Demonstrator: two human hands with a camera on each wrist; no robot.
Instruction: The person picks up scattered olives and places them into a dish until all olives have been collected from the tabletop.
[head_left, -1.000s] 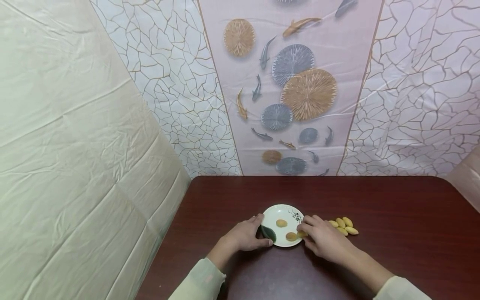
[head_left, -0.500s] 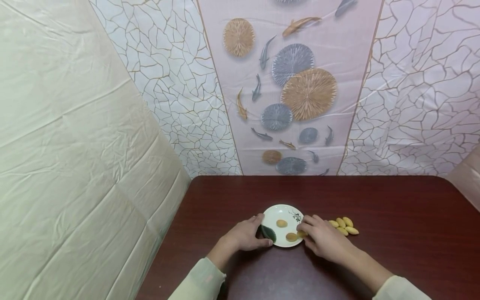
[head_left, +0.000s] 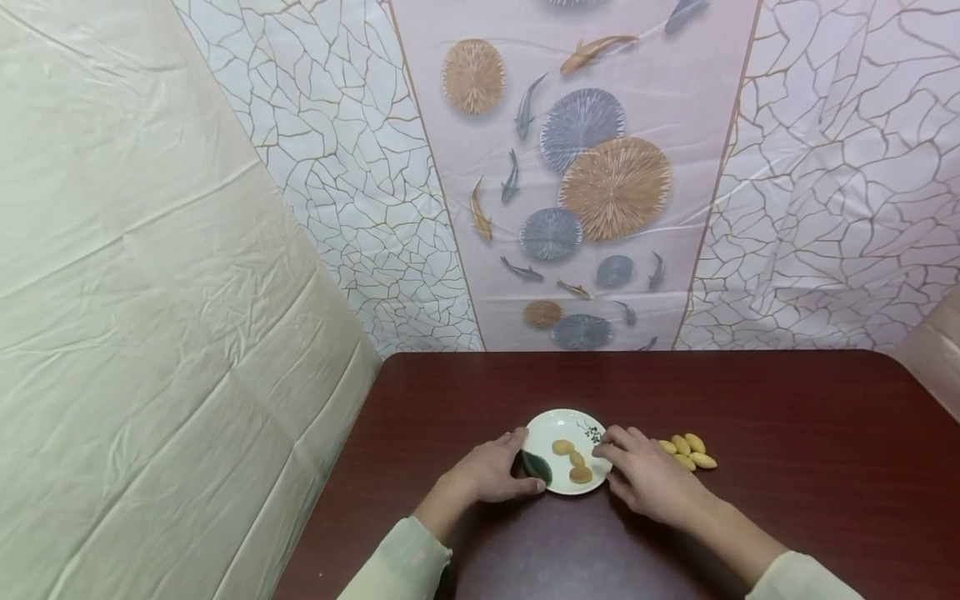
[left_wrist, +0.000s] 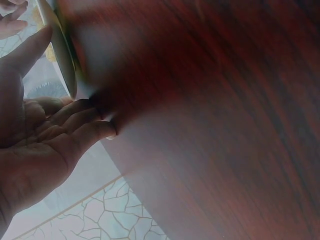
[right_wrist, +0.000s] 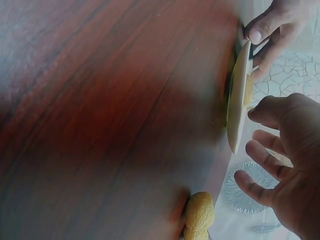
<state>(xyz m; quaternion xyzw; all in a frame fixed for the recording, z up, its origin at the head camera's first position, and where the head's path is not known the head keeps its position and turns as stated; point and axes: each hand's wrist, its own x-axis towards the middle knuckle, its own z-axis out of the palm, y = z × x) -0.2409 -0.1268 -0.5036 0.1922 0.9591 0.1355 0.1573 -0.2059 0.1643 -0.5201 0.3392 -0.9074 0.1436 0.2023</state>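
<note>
A small white plate with a dark green leaf and a sprig pattern lies on the table. On it sit three oval, yellow-brown pieces of food: one at the back, a smaller one between, and a browner one in front. My left hand holds the plate's left rim between thumb and fingers. At the right rim hovers my right hand, its fingers loosely bent and apart in the right wrist view, with nothing between them.
Right of my right hand, several yellow oval pieces lie clustered on the dark red-brown table; their surface looks wrinkled in the right wrist view. Patterned cloth hangs behind the table, and a cream cloth stands at the left.
The piece in my right fingers has left them and now lies on the plate between the other two. My left hand has stayed at the rim.
</note>
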